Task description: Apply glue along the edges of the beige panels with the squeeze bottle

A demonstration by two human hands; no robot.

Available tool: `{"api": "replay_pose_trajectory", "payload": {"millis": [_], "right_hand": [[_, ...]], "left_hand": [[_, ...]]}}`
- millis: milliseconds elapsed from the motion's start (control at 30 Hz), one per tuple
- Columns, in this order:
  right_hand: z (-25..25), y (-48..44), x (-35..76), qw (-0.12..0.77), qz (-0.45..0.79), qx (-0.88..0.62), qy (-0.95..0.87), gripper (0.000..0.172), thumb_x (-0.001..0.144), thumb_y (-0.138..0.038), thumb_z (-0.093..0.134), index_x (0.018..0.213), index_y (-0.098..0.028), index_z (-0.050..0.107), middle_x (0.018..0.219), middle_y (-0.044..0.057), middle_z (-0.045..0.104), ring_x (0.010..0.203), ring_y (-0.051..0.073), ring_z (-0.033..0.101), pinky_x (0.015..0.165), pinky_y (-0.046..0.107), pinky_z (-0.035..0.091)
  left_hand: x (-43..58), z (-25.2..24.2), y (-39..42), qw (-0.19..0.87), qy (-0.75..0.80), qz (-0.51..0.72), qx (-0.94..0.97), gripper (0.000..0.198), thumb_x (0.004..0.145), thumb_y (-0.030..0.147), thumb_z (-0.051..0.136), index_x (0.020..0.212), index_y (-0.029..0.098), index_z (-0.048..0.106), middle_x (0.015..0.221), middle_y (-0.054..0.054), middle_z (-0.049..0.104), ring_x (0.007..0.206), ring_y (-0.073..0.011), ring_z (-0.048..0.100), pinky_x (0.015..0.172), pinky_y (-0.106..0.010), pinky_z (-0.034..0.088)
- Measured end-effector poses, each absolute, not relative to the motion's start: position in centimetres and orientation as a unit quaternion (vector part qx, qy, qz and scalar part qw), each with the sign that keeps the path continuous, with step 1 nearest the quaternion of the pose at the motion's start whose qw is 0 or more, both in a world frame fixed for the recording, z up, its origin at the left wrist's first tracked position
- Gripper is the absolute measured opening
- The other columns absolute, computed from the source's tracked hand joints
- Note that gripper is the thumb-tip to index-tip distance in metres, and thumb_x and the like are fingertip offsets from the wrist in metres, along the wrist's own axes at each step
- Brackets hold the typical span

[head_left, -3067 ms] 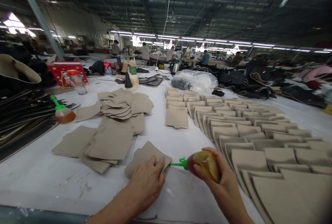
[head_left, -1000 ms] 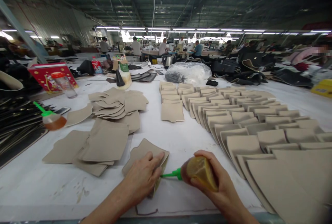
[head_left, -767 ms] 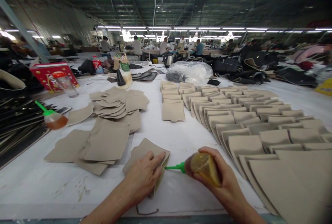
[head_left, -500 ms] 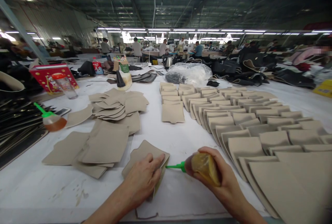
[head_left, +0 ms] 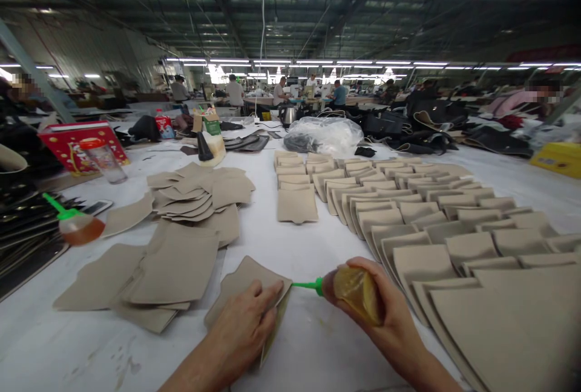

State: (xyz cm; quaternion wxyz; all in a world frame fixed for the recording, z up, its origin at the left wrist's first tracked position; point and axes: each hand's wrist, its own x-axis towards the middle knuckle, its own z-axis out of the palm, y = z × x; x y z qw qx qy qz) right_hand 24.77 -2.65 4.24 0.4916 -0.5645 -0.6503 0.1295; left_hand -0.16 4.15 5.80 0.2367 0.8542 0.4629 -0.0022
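Apparently, a Gentle Pressure Matters Here

The right hand (head_left: 390,307) is closed around a squeeze bottle (head_left: 351,292), held sideways, and its green nozzle (head_left: 313,285) points to the corner of a beige piece (head_left: 240,277). This piece lies on the table (head_left: 318,343), under the left hand (head_left: 247,322), whose fingers press from above; whether they also pinch the edge, I cannot tell. In my judgement, too strong a squeeze could let out too much, and wet the near fingers or the table. If the pressing fingers slip, the piece could turn away from the nozzle.

The held bottle contains yellow-brown liquid (head_left: 358,296). On the left side, a second bottle (head_left: 82,230) has orange-brown liquid. The content of the clear cup (head_left: 109,165) I cannot tell.
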Motion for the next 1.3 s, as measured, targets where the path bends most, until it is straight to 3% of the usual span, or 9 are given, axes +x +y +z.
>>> {"api": "replay_pose_trajectory", "payload": {"millis": [400, 700, 933, 1067, 1200, 1300], "right_hand": [[4.3, -2.9, 24.1, 0.504, 0.161, -0.575, -0.624, 0.040, 0.080, -0.036, 0.069, 0.114, -0.026, 0.049, 0.105, 0.004, 0.057, 0.091, 0.022, 0.059, 0.079, 0.028, 0.048], [3.3, -6.7, 20.5, 0.533, 0.308, -0.571, -0.543, 0.045, 0.074, -0.046, 0.069, 0.111, -0.025, 0.051, 0.093, 0.002, 0.061, 0.075, 0.022, 0.059, 0.070, 0.029, 0.047], [3.7, -6.6, 20.4, 0.548, 0.302, -0.617, -0.478, 0.048, 0.073, -0.049, 0.069, 0.110, -0.025, 0.051, 0.095, 0.002, 0.062, 0.083, 0.025, 0.060, 0.072, 0.030, 0.048], [3.5, -6.9, 20.2, 0.545, 0.353, -0.591, -0.478, 0.048, 0.071, -0.048, 0.070, 0.110, -0.025, 0.053, 0.089, 0.000, 0.063, 0.077, 0.024, 0.061, 0.069, 0.030, 0.048], [3.5, -6.8, 21.0, 0.615, 0.473, -0.533, -0.337, 0.045, 0.071, -0.045, 0.072, 0.109, -0.025, 0.057, 0.086, 0.001, 0.066, 0.079, 0.024, 0.063, 0.069, 0.031, 0.052], [3.2, -6.1, 22.6, 0.673, 0.565, -0.447, -0.168, 0.039, 0.072, -0.041, 0.072, 0.105, -0.022, 0.066, 0.101, 0.007, 0.070, 0.092, 0.028, 0.065, 0.077, 0.038, 0.055]], "left_hand": [[-0.2, 5.7, 4.2, 0.232, 0.463, 0.002, 0.855, 0.045, 0.093, 0.029, 0.030, 0.135, 0.034, 0.043, 0.104, -0.004, 0.057, 0.089, -0.0184, 0.060, 0.080, -0.029, 0.043], [-0.3, 5.9, 3.9, 0.234, 0.469, 0.017, 0.851, 0.046, 0.092, 0.030, 0.030, 0.137, 0.031, 0.041, 0.105, -0.004, 0.057, 0.089, -0.0201, 0.060, 0.081, -0.032, 0.043], [-0.2, 5.6, 3.8, 0.236, 0.475, 0.016, 0.848, 0.048, 0.092, 0.029, 0.029, 0.139, 0.029, 0.039, 0.109, -0.005, 0.057, 0.091, -0.0188, 0.059, 0.082, -0.030, 0.042], [-0.2, 5.9, 3.8, 0.249, 0.480, 0.033, 0.841, 0.047, 0.090, 0.028, 0.033, 0.137, 0.029, 0.042, 0.111, -0.005, 0.057, 0.093, -0.0196, 0.059, 0.083, -0.031, 0.042], [-0.8, 6.2, 4.1, 0.262, 0.488, 0.059, 0.831, 0.040, 0.091, 0.031, 0.036, 0.126, 0.024, 0.053, 0.105, -0.005, 0.058, 0.093, -0.0184, 0.058, 0.084, -0.029, 0.043], [-1.5, 6.2, 5.0, 0.166, 0.557, 0.081, 0.810, 0.041, 0.091, 0.032, 0.037, 0.128, 0.019, 0.050, 0.118, -0.010, 0.053, 0.099, -0.0202, 0.057, 0.087, -0.030, 0.042]]}}
